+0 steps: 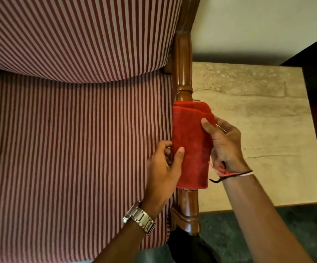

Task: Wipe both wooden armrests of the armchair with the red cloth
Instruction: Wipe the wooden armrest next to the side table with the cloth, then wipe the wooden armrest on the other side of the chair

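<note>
Gripping one red cloth (pixel 191 147) around one wooden armrest (pixel 182 59): left hand (pixel 163 168), right hand (pixel 224 143).

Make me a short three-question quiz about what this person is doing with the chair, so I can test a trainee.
1. True or false: the red cloth is draped over the wooden armrest.
2. Which hands touch the cloth? A) left only B) right only C) both
3. Fill in: beside the armrest, on the side away from the striped seat, stands a stone-topped ____.

Key:
1. True; bare wood shows above and below the cloth.
2. C; the left hand and right hand grip opposite sides.
3. Table.
</note>
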Demonstrator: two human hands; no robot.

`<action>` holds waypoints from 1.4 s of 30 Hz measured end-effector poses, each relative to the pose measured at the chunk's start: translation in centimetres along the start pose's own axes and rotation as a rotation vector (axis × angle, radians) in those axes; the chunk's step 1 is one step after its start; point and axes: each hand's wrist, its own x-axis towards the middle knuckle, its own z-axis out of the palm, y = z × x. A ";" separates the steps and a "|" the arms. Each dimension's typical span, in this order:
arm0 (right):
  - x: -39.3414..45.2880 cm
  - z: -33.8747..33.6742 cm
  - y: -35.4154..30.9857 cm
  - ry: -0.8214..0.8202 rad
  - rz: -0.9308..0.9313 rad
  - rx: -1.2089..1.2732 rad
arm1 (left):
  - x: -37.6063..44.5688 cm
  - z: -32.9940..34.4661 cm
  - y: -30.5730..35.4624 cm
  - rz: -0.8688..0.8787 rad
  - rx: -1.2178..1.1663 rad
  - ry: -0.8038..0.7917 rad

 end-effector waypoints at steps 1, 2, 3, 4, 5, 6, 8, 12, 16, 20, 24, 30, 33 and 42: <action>-0.4 0.0 -0.5 -0.026 -0.016 -0.001 | -0.1 -0.3 0.1 0.011 0.006 0.006; -0.9 0.4 -1.2 -0.061 -0.034 0.002 | -0.1 -0.7 0.3 0.031 0.005 0.016; -1.4 1.0 -1.9 -0.099 -0.056 0.002 | 0.1 -1.5 0.8 0.066 0.001 0.030; -2.0 1.8 -2.8 -0.136 -0.072 0.007 | 0.2 -2.2 1.5 0.101 -0.002 0.056; -2.4 2.7 -3.5 -0.172 -0.085 0.013 | 0.5 -3.0 1.9 0.133 0.002 0.100; -3.5 4.0 -3.9 -0.204 -0.087 0.027 | 0.4 -4.5 2.2 0.168 0.017 0.150; -5.0 6.0 -4.6 -0.271 -0.081 0.072 | 0.0 -6.6 2.7 0.230 0.057 0.236; -9.8 12.4 -4.2 -0.435 -0.019 0.184 | -1.8 -14.5 3.6 0.296 0.097 0.387; -15.6 21.2 -2.9 -0.634 0.046 0.220 | -4.3 -24.8 4.6 0.339 0.210 0.586; -21.5 31.1 -0.8 -0.825 0.083 0.146 | -6.7 -36.1 4.6 0.313 0.329 0.802; -25.8 39.7 2.5 -0.897 0.130 -0.004 | -7.8 -45.0 1.7 0.164 0.522 0.940; -25.2 43.9 9.5 -0.739 -0.125 -0.450 | -6.5 -49.2 -5.4 -0.195 0.770 0.694; -23.5 42.4 12.5 -0.585 -0.471 -0.607 | -6.1 -50.1 -7.3 -0.166 0.798 0.653; -13.7 31.2 25.2 -0.697 -1.013 -1.673 | -2.9 -50.5 -8.0 0.230 1.192 0.322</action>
